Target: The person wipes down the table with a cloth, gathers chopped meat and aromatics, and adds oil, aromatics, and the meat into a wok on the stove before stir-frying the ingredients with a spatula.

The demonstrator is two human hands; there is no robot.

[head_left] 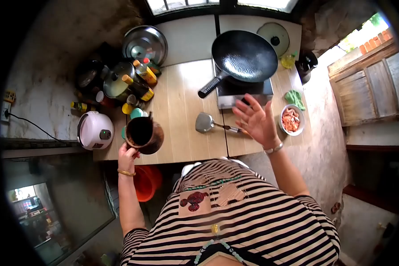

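My left hand (128, 158) is closed on a dark brown pot (151, 138) with a wide, dark mouth, held over the table's left front edge. What is inside the pot is too dark to make out. My right hand (257, 120) is raised with its fingers spread, holding nothing, in front of the stove (245, 102). A black wok (245, 56) sits on the stove, its handle pointing to the front left. Below and left of my right hand, a metal spatula (205, 123) lies on the wooden table (177, 95). A bowl of raw meat (291, 120) is right of that hand.
Sauce bottles (139, 88), a lidded pot (119, 84) and a pink rice cooker (95, 131) stand on the left. Behind them leans a steel lid (145, 45). A glass lid (274, 38) and green cloth (295, 99) are on the right. A red bucket (145, 181) is below the front edge.
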